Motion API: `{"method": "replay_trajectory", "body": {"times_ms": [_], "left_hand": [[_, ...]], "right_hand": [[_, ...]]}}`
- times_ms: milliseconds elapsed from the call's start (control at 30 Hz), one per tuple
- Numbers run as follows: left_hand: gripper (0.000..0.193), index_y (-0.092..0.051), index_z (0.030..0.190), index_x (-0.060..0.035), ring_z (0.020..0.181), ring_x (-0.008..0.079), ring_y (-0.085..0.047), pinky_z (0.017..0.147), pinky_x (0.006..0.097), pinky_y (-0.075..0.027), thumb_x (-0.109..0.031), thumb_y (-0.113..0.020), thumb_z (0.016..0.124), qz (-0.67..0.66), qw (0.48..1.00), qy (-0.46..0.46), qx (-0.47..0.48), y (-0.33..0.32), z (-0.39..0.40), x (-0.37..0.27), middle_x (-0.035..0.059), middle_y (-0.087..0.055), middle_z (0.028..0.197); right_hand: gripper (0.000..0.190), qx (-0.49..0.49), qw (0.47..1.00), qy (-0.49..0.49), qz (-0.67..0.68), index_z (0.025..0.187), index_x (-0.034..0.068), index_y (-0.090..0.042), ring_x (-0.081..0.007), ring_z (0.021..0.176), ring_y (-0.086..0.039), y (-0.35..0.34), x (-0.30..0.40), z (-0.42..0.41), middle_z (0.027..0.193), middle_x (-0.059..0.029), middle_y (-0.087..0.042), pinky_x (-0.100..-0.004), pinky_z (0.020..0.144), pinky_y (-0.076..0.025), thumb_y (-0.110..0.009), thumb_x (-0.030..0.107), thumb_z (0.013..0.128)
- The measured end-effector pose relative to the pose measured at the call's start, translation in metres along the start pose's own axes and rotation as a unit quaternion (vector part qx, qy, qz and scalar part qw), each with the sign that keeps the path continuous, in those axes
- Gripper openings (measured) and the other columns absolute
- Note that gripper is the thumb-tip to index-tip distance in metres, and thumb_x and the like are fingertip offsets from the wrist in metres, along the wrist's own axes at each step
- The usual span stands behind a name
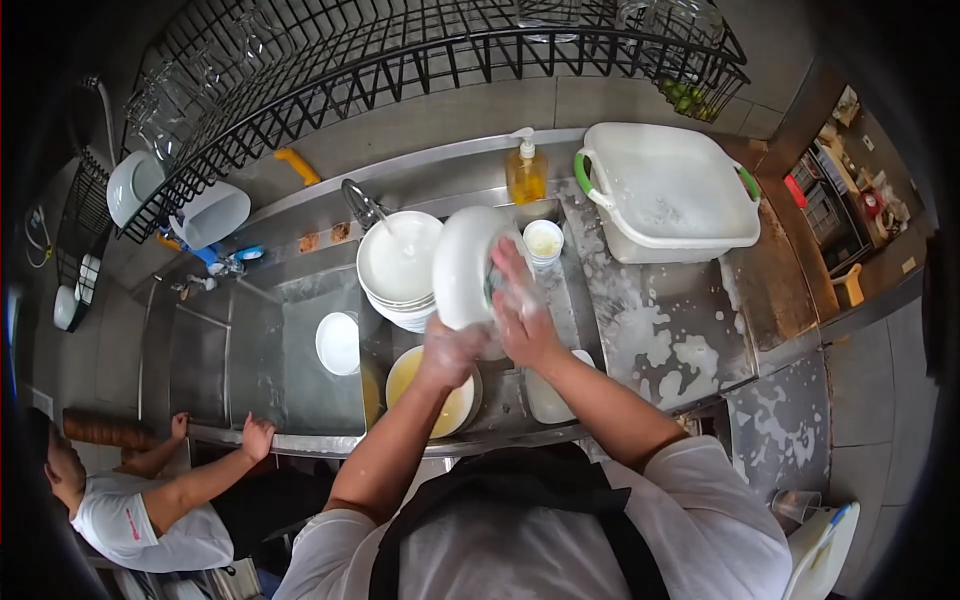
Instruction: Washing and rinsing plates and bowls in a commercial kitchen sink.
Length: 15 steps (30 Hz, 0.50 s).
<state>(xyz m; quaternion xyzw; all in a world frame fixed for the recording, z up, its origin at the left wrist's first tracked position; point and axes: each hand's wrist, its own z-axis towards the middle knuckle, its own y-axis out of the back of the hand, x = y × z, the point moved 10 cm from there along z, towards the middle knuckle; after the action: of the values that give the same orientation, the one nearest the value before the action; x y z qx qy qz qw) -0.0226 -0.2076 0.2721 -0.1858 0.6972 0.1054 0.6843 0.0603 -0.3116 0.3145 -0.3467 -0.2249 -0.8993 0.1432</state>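
A white bowl (463, 262) is tilted on its side above the sink. My left hand (454, 352) grips its lower edge, blurred by motion. My right hand (521, 304) presses a dark green scrub pad (489, 285), mostly hidden by the fingers, against the bowl. Behind and left of the bowl, water runs from the faucet (364, 204) onto a stack of white dishes (397, 259). A round dish with yellowish liquid (452, 416) sits below my left wrist. Under my right forearm is a white rectangular container (547, 397), and small stacked white cups (543, 240) stand beyond.
A white tub (675, 251) with green handles holds cloudy water on the sudsy steel drainboard (630, 300). A pump bottle (527, 176) stands behind. Overhead hangs a black wire rack (450, 56). At left, a co-worker's hand (258, 437) rests on the sink edge, near a floating white bowl (337, 343).
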Motion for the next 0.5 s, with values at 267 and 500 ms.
{"method": "replay_trajectory", "body": {"times_ms": [267, 500], "left_hand": [[0.027, -0.073, 0.099, -0.0131, 0.138, 0.0336, -0.054, 0.117, 0.0619, -0.033, -0.021, -0.080, 0.075, 0.583, 0.660, -0.342, 0.327, -0.061, -0.079, -0.064, 0.0161, -0.060, 0.144], [0.087, -0.043, 0.154, -0.0131, 0.152, 0.0371, -0.033, 0.122, 0.0488, -0.030, -0.025, -0.079, 0.076, 0.292, 0.916, -0.234, -0.143, 0.049, -0.079, -0.074, 0.0194, -0.046, 0.155]], "right_hand": [[0.065, -0.029, 0.636, -0.396, 0.662, 0.146, 0.009, -0.053, -0.0360, 0.120, -0.064, 0.022, -0.082, -0.013, 0.136, -0.0185, -0.064, -0.0523, 0.106, -0.050, -0.049, 0.057, 0.103], [0.067, 0.020, 0.683, -0.463, 0.565, 0.131, -0.014, -0.058, -0.0361, 0.097, -0.074, 0.025, -0.122, -0.060, 0.116, -0.0288, -0.070, -0.0451, 0.082, -0.062, -0.070, 0.020, 0.075]]}}
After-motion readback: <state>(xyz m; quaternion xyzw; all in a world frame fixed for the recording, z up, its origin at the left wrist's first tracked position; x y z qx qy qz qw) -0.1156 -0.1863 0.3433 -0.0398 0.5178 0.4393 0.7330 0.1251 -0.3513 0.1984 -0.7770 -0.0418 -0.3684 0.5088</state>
